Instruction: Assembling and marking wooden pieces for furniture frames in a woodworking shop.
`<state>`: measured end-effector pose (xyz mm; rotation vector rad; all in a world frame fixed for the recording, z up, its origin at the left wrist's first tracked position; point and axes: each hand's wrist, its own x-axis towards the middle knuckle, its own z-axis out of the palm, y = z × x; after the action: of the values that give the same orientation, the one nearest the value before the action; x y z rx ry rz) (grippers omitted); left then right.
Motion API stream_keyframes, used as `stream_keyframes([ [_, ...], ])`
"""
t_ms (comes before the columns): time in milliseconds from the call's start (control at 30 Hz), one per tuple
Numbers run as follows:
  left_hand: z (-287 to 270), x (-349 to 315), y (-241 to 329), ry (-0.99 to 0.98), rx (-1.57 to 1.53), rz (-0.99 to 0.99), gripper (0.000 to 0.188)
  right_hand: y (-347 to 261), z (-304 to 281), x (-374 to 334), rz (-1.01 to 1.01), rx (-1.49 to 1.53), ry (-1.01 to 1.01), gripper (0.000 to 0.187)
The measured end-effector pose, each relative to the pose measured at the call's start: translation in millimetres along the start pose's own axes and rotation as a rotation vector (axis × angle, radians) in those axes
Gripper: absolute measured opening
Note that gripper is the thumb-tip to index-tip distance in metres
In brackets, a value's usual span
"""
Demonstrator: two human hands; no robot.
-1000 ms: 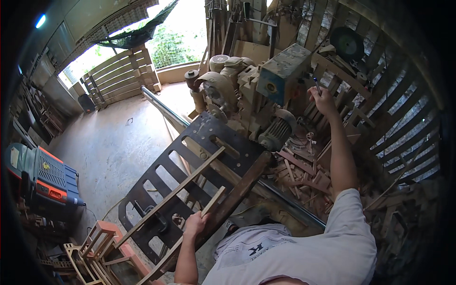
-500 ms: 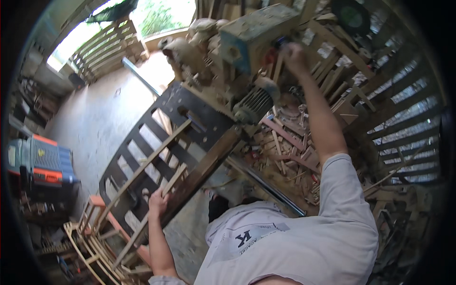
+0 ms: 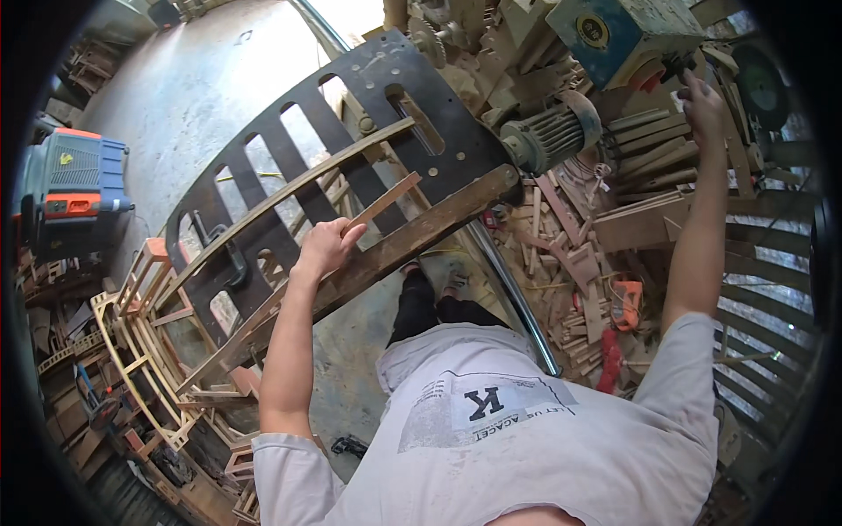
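My left hand (image 3: 329, 247) is closed around a long thin wooden strip (image 3: 386, 202), which lies slanting across a dark slotted metal table (image 3: 465, 123). The strip's near-left end runs out past the table edge. At the upper right, my right hand (image 3: 704, 103) is raised beside a blue machine box (image 3: 605, 39) with a red part and a dark knob (image 3: 674, 67) on its side. Its fingers look apart, close to the knob; whether they touch it is unclear. Between the strip and the table's far side, a wooden fence bar (image 3: 289, 209) is fixed across the slots.
A grey motor (image 3: 548, 140) sits at the table's right end, near a round toothed blade (image 3: 427, 42). Wood offcuts cover the floor at right, with an orange tool (image 3: 625, 304) among them. Wooden frames (image 3: 132, 351) stand left; a grey-orange machine (image 3: 83, 180) is beyond.
The view has shifted, bringing the table and box higher and to the right. My right hand's fingers have loosened near the knob. My left hand still grips the strip.
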<state>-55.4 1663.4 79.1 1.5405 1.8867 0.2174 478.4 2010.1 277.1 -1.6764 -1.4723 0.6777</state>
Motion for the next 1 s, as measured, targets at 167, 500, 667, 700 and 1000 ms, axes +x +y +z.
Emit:
stream_keyframes([
  [167,26.2,38.7,28.6,0.005,0.103,0.071,0.041,-90.3,12.9,-154.1,-0.119,0.371,-0.263,0.055],
  [500,32.3,0.6,3.1,0.127,-0.17,0.072,0.024,-0.3,301.6,-313.3,-0.62,0.017,-0.733,0.024],
  [667,19.6,-73.9,-78.7,0.232,-0.06,-0.089,0.02,32.1,332.3,-317.1,-0.747,-0.223,-0.824,0.021],
  [700,17.5,-80.1,-84.7,0.234,-0.112,-0.136,0.019,31.7,332.7,-317.8,-0.749,-0.223,-0.832,0.021],
  [1000,19.9,-49.7,-69.0,0.111,-0.241,-0.189,0.014,39.1,320.0,-299.3,-0.741,-0.205,-0.747,0.02],
])
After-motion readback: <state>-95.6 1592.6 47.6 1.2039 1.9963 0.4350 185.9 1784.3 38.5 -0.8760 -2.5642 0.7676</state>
